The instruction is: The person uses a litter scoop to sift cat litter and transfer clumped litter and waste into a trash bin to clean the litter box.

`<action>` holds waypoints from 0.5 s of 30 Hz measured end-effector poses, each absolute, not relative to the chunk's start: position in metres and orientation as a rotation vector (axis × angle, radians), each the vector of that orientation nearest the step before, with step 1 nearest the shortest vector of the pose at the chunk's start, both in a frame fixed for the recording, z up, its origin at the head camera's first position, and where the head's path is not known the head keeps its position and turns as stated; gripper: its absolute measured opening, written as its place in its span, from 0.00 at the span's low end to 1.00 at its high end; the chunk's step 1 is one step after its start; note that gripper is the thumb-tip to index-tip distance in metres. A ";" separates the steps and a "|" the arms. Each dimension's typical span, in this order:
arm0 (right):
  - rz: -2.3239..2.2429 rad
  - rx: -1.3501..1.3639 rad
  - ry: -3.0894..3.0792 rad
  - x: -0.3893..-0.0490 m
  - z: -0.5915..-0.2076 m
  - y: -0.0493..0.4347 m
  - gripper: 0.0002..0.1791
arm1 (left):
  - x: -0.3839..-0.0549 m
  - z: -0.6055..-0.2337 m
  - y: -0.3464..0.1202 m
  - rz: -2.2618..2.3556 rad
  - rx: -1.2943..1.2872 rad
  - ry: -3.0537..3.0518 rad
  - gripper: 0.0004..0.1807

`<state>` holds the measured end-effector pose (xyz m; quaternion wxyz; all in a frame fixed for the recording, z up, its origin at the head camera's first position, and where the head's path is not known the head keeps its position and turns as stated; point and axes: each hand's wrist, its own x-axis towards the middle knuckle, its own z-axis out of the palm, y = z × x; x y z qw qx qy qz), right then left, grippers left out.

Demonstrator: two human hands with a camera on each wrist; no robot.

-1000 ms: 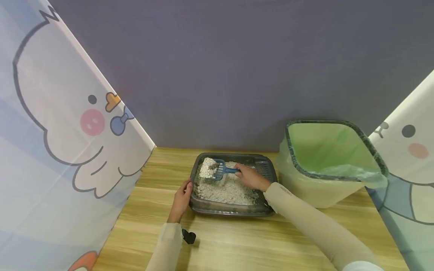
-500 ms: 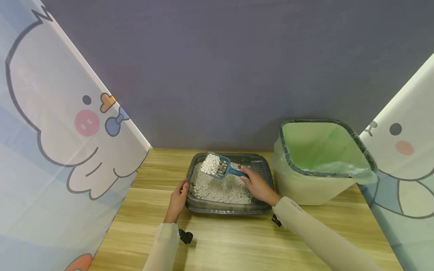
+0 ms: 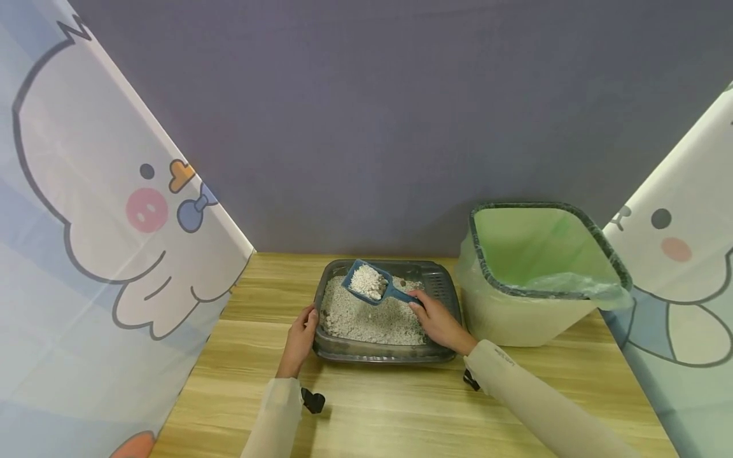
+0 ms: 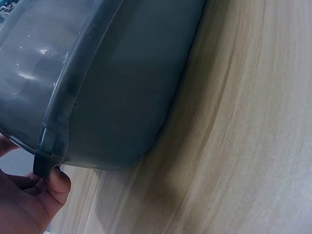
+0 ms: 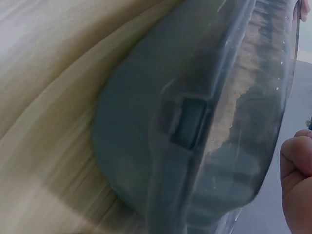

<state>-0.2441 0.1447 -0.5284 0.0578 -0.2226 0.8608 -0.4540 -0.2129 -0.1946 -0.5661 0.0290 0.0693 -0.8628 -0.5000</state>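
In the head view, a dark grey litter box filled with pale grey litter stands on the table. My right hand grips the handle of a blue slotted litter scoop, which hangs over the box with its blade pointing to the far left. A heap of pale litter lies on the blade. My left hand holds the box's left rim; in the left wrist view its thumb and fingers pinch the rim corner. The right wrist view shows my right hand at the edge, most of the scoop out of frame.
A bin lined with a translucent greenish bag stands right of the box, its bag folded over the dark rim. Behind the wooden table rises a grey wall. Printed cartoon panels flank both sides. A small brown clump lies in the litter.
The scoop has lifted and turned, its blade swinging toward the far side and then shifting slightly right. Brown clumps seen on the blade half a second ago are now mostly covered. The left hand keeps its hold.
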 end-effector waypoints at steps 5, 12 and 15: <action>-1.401 -0.721 2.694 -0.242 -0.526 0.147 0.18 | -0.212 -0.566 -0.196 -1.547 0.210 -2.664 0.31; -1.355 -0.806 2.846 -0.238 -0.526 0.150 0.16 | -0.213 -0.567 -0.195 -1.524 0.211 -2.666 0.32; -1.374 -0.796 2.852 -0.235 -0.526 0.152 0.16 | -0.214 -0.568 -0.195 -1.505 0.204 -2.669 0.32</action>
